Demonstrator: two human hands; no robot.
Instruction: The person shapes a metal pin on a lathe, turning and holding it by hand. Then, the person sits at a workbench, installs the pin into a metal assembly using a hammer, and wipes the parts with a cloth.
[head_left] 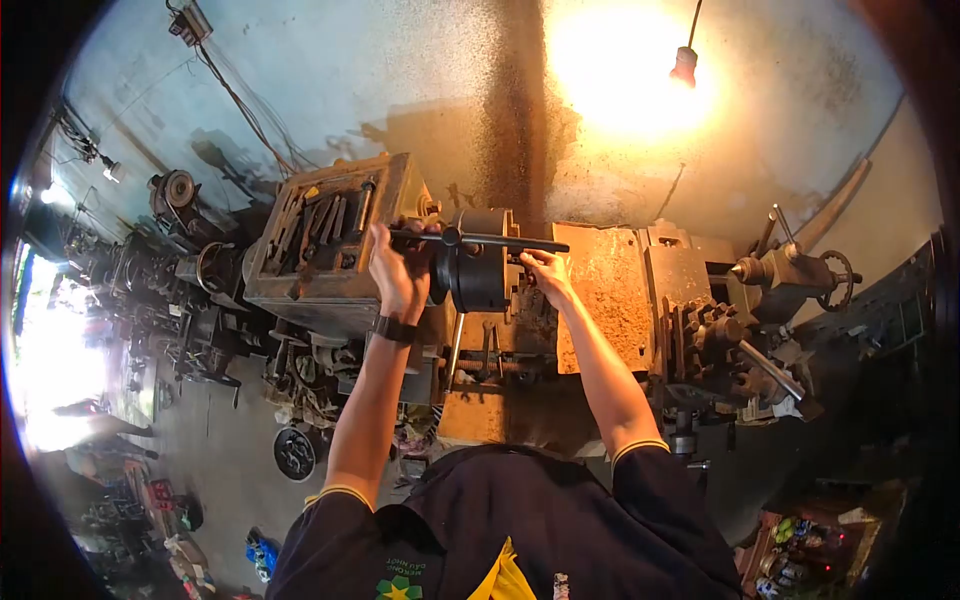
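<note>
A dark lathe chuck [482, 275] sits at the middle of the machine. Across its top lies a long dark T-handled key [510, 242], its round hub over the chuck. My left hand [400, 272] is closed around the left end of this bar, beside the chuck's left side. On the right of the chuck, my right hand [546, 272] has its fingers bent together near the chuck face, just under the bar's right part; what they hold, if anything, is hidden. A shiny metal rod [455, 350] slants down below the chuck.
Tools lie in a tray [268, 270] on the headstock at left. A chip-strewn board [605, 300] covers the bed at right, beside the tool post [710, 330] and tailstock [790, 275]. A lit bulb [684, 68] hangs above.
</note>
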